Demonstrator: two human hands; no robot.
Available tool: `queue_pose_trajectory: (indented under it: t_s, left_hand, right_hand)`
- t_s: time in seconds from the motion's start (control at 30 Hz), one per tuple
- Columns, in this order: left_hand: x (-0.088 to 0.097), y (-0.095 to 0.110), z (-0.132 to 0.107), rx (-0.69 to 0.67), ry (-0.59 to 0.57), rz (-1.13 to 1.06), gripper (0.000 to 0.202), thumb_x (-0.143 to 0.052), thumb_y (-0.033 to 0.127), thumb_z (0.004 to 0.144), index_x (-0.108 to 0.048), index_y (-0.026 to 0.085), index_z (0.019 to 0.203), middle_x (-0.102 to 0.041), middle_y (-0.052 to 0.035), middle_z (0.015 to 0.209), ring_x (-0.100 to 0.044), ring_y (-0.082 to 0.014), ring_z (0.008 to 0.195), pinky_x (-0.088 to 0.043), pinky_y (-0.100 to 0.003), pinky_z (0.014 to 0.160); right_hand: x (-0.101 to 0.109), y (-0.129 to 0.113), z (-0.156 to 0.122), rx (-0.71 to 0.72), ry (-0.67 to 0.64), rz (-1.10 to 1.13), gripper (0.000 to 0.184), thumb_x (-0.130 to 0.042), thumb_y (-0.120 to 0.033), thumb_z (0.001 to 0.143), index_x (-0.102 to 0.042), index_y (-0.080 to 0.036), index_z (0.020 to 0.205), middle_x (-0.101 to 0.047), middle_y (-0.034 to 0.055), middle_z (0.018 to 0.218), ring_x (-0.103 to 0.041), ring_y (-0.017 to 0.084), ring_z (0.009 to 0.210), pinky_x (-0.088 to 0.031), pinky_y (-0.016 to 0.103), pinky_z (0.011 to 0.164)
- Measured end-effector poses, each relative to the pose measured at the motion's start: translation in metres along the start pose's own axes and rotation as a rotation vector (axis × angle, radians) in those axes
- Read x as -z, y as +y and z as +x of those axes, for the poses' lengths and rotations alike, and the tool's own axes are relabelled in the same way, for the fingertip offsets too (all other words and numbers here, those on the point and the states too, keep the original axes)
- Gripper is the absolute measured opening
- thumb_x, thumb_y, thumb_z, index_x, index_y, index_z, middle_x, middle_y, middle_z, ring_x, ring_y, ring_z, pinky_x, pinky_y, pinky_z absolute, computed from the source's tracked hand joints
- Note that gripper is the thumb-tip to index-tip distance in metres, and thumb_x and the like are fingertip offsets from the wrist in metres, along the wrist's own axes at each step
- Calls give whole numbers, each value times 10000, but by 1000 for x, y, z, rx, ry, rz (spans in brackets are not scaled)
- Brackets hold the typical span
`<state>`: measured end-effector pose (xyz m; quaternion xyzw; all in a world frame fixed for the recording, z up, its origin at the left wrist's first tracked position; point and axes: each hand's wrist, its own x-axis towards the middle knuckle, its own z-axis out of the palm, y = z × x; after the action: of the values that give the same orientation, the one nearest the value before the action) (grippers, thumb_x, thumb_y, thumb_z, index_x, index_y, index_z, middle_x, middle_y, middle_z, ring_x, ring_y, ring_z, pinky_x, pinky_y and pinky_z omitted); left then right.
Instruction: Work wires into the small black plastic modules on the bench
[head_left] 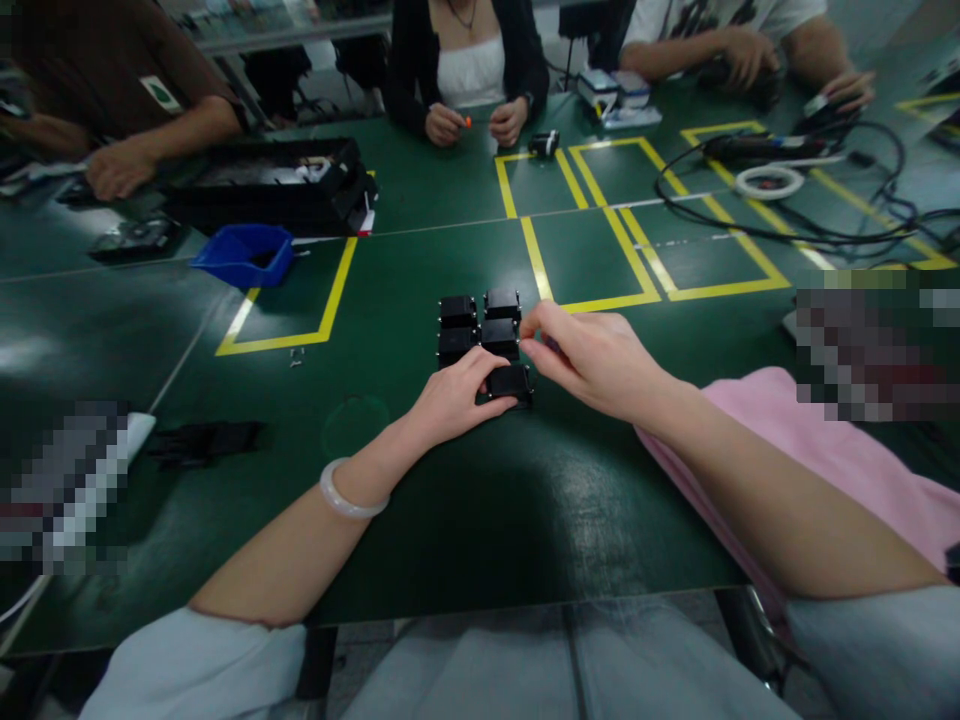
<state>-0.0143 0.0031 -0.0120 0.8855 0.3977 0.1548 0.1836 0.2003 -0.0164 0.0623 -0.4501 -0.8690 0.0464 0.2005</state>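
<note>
Several small black box-shaped parts with shiny metal bits at their corners stand in two columns on the green table. My left hand (454, 398) grips the nearest black box (510, 380) between thumb and fingers. Just to the right of the group, my right hand (589, 350) has thumb and forefinger pinched together, close to the middle right box (498, 333). Whatever those fingertips hold, if anything, is too small to make out. Behind are the far right box (502, 302) and the far left box (456, 309). My left fingers partly cover the middle left box (454, 343).
A blue bin (246, 252) and a long black tray (262, 180) stand at the left. Tiny pieces (297, 357) and a dark object (206, 441) lie nearer. Pink cloth (810, 430) is under my right forearm; black cables (795, 225) lie beyond. People sit opposite.
</note>
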Motion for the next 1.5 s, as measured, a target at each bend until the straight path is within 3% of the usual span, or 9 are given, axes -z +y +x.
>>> queue_pose_trajectory:
  t_s: [0.13,0.47,0.67,0.93,1.2,1.5]
  left_hand:
    - [0,0,0,5,-2,1,435,-597,463,860,-498,223,1208,-569,-53,1107,-595,-180,834,-497,-333,785]
    - [3,3,1,6,-10,1,404,-602,444,861,-514,226,1189,-562,-49,1086,-592,-172,817,-491,-324,764]
    - [1,1,0,7,-1,8,422,-600,463,861,-502,214,1188,-569,-50,1079,-591,-175,816,-489,-316,744]
    - [2,3,1,9,-3,-6,407,-610,441,856,-516,224,1188,-563,-45,1093,-601,-183,854,-488,-316,761]
    - [0,-1,1,-4,13,9,419,-605,460,856,-505,208,1175,-566,-46,1053,-589,-172,800,-481,-307,719]
    - [1,1,1,3,-5,0,410,-604,459,860,-508,209,1171,-551,-43,1068,-590,-166,803,-483,-308,730]
  right_hand:
    - [1,1,0,-6,-15,-10,338,-333,-417,968,-548,-162,1023,-583,9,691,-520,138,607,-288,242,587]
    - [0,-2,1,-9,21,3,281,-321,-290,949,-527,-152,1079,-587,3,713,-487,120,575,-287,237,583]
    - [-1,0,0,-7,12,-24,328,-337,-408,963,-548,-163,1024,-567,-2,673,-500,129,579,-280,237,576]
    - [-4,-1,-1,-12,60,-32,253,-347,-276,935,-512,-149,1078,-580,-4,705,-484,116,552,-274,231,558]
    - [-2,1,0,1,19,-44,311,-356,-394,957,-539,-154,1031,-569,1,671,-512,137,582,-281,240,570]
    - [-2,-2,0,27,31,-9,257,-347,-281,939,-526,-153,1072,-592,-3,698,-495,121,562,-280,238,569]
